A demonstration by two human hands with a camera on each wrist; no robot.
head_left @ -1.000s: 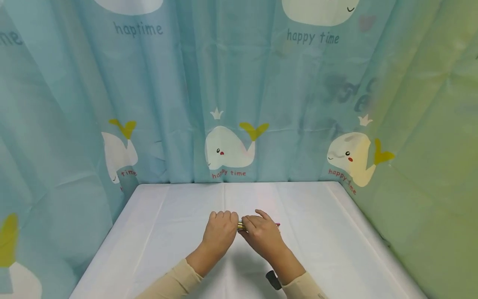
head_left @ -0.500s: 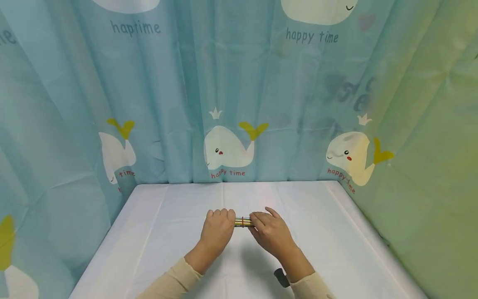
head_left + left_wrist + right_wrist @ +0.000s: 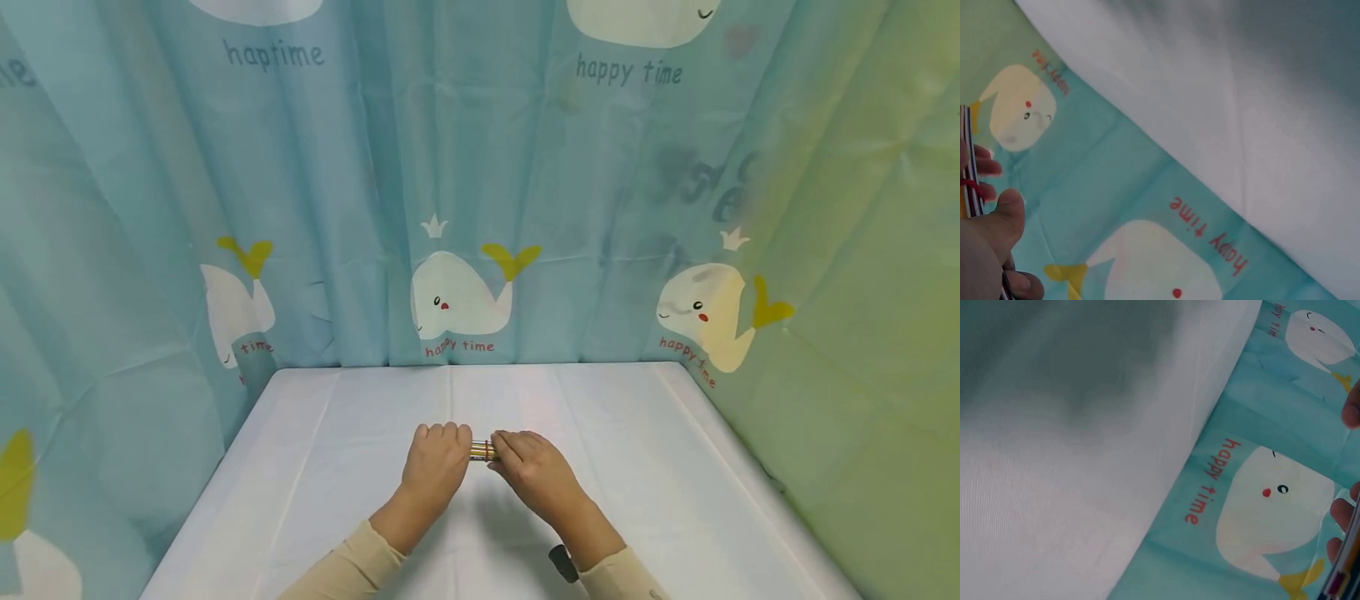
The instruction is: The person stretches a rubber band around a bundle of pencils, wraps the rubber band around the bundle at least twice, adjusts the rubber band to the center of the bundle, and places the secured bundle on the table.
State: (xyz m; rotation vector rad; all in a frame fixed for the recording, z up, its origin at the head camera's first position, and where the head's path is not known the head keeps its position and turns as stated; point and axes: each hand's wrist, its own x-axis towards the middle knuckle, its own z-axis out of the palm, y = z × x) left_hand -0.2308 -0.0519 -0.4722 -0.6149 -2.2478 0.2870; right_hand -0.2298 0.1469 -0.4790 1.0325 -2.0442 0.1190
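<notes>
Both hands hold a bundle of slim, multicoloured pencil-like sticks (image 3: 478,451) above the white table, roughly level. My left hand (image 3: 438,460) grips its left part, knuckles up. My right hand (image 3: 537,468) pinches the bundle further right, beside a red band (image 3: 487,451) that goes round the sticks. Only a short stretch shows between the hands; the ends are hidden in the head view. In the left wrist view the bundle (image 3: 967,150) stands at the left edge, with a thumb (image 3: 1009,209) near the red band. The right wrist view catches the bundle (image 3: 1346,562) at its lower right.
The white cloth-covered table (image 3: 360,400) spreads around the hands. A blue-green curtain (image 3: 345,208) printed with whales hangs at its back and sides, greener on the right. A dark object (image 3: 562,563) is at the right wrist.
The hands first drew apart, uncovering the red band, then the right hand came back left towards it. Its raised finger has lowered. The left hand has barely moved and keeps its grip.
</notes>
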